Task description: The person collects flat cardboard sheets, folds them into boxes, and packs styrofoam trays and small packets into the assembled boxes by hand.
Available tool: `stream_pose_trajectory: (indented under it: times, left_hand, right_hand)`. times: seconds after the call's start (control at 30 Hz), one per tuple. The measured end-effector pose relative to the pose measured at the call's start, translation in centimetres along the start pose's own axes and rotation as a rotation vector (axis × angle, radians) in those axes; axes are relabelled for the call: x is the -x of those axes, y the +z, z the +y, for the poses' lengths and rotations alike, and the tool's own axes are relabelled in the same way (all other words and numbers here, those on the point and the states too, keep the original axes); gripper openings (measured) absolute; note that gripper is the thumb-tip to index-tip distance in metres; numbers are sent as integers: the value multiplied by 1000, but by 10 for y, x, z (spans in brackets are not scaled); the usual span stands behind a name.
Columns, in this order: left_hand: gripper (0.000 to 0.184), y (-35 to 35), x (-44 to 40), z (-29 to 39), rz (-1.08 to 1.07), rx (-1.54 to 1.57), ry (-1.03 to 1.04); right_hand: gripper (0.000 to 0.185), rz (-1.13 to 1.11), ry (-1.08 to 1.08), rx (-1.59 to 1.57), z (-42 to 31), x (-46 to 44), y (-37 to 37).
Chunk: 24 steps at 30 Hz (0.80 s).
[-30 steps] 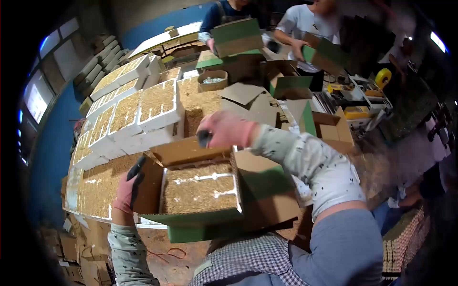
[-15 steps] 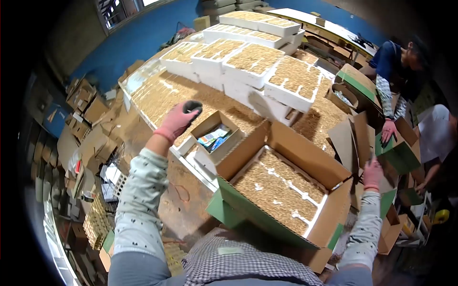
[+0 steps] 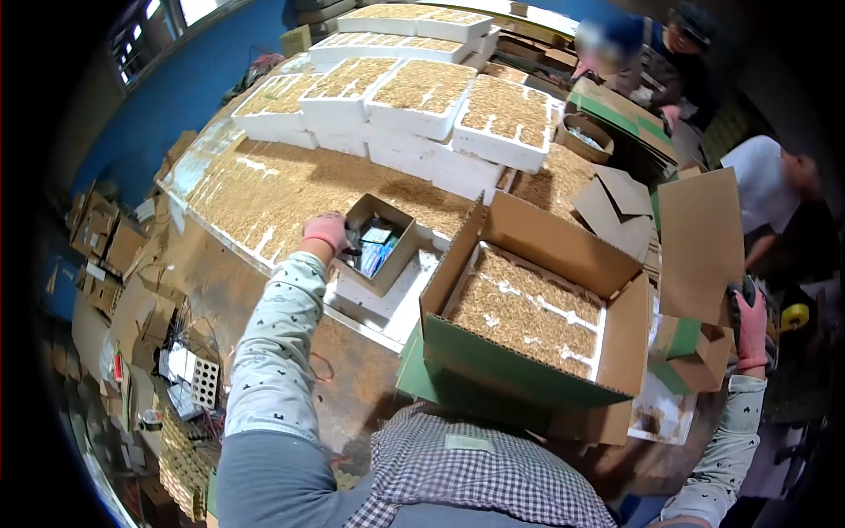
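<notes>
My left hand [image 3: 329,232], in a pink glove with dark fingertips, is at the left rim of a small cardboard box [image 3: 401,257]. Its curled fingertips dip inside, beside blue and white packets [image 3: 377,252]; what they pinch is hidden. Far to the right, my right hand [image 3: 751,327] closes at the edge of a brown cardboard carton [image 3: 701,242] with raised flaps. Between my hands stands a large open carton [image 3: 519,370], green outside. In it lies a white foam tray [image 3: 602,339] filled with tan, grainy material [image 3: 519,308] with white strips on top.
Stacked white foam trays [image 3: 500,148] of the same material stand behind on the table. A round container [image 3: 588,139] sits at the back right. Two other people work there, one bending over a green-striped carton [image 3: 620,114]. Scrap cardboard and egg trays [image 3: 183,458] lie left.
My left hand has come down from above to the small box's rim. My right hand has moved outward right, and the cardboard beside it now stands more open. The view has shifted.
</notes>
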State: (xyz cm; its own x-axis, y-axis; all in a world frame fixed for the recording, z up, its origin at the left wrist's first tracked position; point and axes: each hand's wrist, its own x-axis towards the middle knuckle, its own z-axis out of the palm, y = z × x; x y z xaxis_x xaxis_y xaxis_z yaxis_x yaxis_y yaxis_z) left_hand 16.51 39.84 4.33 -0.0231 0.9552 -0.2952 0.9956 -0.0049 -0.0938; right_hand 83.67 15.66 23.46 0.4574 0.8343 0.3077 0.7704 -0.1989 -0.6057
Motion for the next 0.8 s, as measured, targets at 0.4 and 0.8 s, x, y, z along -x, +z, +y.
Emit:
stream_pose_trajectory:
  times: [0.4, 0.8]
  left_hand:
    - [30, -211, 238, 159, 497, 293, 1329]
    - [84, -169, 178, 74, 576, 409, 989]
  right_hand:
    - [29, -471, -949, 375, -213, 91, 62]
    - [38, -626, -251, 603, -138, 75, 50]
